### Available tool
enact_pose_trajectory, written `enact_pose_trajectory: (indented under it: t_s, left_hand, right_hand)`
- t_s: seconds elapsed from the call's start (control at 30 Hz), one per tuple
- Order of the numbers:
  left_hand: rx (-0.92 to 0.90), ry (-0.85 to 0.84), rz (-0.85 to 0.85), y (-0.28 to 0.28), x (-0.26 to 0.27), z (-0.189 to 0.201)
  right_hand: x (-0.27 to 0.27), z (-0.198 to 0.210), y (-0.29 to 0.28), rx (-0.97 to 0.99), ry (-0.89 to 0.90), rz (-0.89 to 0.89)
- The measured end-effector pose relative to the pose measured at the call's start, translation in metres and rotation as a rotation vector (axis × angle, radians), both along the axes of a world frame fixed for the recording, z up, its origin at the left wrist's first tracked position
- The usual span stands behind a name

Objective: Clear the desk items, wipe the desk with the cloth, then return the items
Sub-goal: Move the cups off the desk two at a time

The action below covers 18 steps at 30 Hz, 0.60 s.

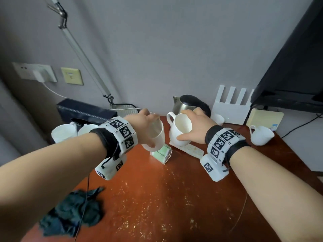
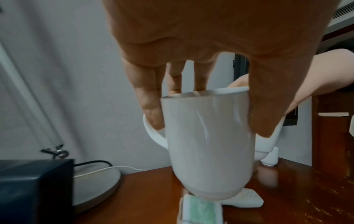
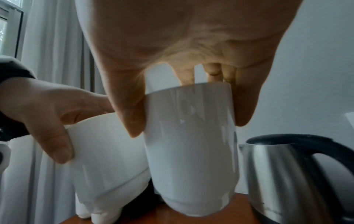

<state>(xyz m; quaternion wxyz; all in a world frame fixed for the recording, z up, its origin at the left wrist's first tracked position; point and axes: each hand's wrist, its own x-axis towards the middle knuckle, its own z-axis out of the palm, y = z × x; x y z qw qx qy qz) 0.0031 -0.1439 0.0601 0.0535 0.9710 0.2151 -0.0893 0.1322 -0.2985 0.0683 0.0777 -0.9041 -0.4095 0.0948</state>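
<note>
Two white ceramic mugs (image 1: 155,133) (image 1: 180,131) side by side above red-brown wooden desk (image 1: 174,198), left hand (image 1: 145,127) on one, right hand (image 1: 194,126) on other. Steel kettle w/ black lid (image 1: 185,105) behind them. Dark crumpled cloth (image 1: 73,213) at front-left. White remote (image 1: 190,149) under right mug.

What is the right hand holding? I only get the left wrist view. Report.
Observer: The right hand grips a white mug from above, by its rim.
Operator: Locate the cloth.
Observer: The dark cloth lies crumpled at the near left of the desk.
Operator: Count the mugs not in hand.
Observer: Three: a left mug and a second mug by the black box, and a far-right mug.
</note>
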Motion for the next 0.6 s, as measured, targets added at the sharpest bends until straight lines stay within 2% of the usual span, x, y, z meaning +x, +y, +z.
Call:
enact_pose_trajectory:
  t_s: [0.3,0.6]
  left_hand:
    - [0.043,0.041,0.210,0.060,-0.106,0.007]
    - [0.007,0.026,0.498,0.093,-0.175,-0.017]
  right_hand:
    - [-0.075,0.001,0.075,-0.015,-0.002,0.183]
    - [-0.118,-0.021,0.144,-0.048,0.028,0.422]
